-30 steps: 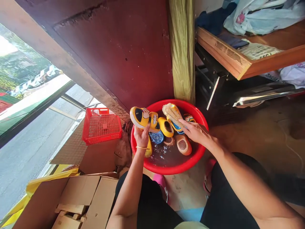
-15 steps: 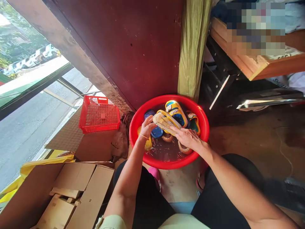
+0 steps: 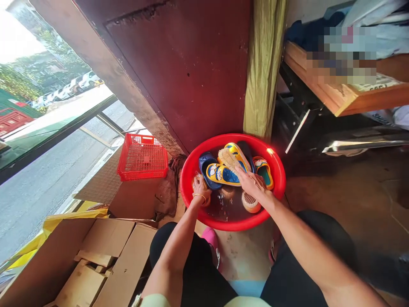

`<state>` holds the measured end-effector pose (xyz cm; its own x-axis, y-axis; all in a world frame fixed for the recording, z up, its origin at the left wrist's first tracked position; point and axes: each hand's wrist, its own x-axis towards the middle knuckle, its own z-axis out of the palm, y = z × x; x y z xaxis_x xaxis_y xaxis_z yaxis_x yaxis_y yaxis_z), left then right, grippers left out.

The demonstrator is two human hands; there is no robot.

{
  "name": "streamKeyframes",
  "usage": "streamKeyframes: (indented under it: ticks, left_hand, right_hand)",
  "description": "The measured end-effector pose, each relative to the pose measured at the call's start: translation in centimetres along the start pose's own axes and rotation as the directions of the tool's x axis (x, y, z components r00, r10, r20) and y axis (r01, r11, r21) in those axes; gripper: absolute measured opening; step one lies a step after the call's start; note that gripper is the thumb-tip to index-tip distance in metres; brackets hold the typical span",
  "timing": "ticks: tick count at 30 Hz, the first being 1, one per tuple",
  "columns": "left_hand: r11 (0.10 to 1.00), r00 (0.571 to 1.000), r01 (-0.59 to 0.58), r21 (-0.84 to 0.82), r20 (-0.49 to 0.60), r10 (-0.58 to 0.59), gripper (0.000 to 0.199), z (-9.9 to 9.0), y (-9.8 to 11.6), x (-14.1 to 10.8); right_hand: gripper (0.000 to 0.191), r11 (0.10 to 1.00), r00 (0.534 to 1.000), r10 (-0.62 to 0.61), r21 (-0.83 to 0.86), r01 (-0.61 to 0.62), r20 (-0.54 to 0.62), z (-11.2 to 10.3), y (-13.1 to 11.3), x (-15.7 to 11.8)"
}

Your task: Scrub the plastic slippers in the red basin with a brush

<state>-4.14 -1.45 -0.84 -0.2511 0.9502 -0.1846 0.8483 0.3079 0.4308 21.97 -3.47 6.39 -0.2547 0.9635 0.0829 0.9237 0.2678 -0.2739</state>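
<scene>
Right hand (image 3: 254,184) clenched on bristle brush (image 3: 227,160), which sits on yellow slipper (image 3: 241,155) mid red basin (image 3: 223,138).
Left hand (image 3: 201,190) low at basin's left edge, dipped in brown water (image 3: 223,205), grip unclear. Navy slipper (image 3: 206,164) by far-left rim; mesh-soled peach slipper (image 3: 250,201) near right rim.

The left hand (image 3: 201,190) curls downward with its wrist bent and fingers bunched, while the right hand (image 3: 254,185) stretches inward, fingers extended close together.
</scene>
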Motion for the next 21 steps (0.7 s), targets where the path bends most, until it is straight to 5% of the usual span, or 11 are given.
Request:
streamKeyframes:
  ticks: [6,10,15,21]
  left_hand:
    - [0.878,0.997,-0.051,-0.476,-0.068,0.022,0.064,-2.3,0.2,0.5]
    - [0.648,0.992,0.092,-0.756,0.015,-0.123,0.065,-3.1,0.9,-0.5]
    - [0.478,0.991,0.126,-0.869,0.089,-0.098,0.066,-5.3,1.4,-1.9]
    - [0.464,0.997,0.032,-0.885,0.062,0.048,0.069,-9.2,0.9,-4.7]
  right_hand:
    - [0.057,0.969,0.96,-0.237,-0.038,0.245,0.146,-0.5,-2.1,-2.4]
    - [0.059,0.99,0.981,-0.079,-0.101,0.098,0.179,2.0,-3.0,-1.5]
    - [0.062,0.999,0.994,-0.006,-0.046,0.011,0.113,3.8,-2.7,1.2]
    - [0.057,0.998,0.99,-0.001,0.056,-0.007,0.138,4.3,-3.4,2.1]
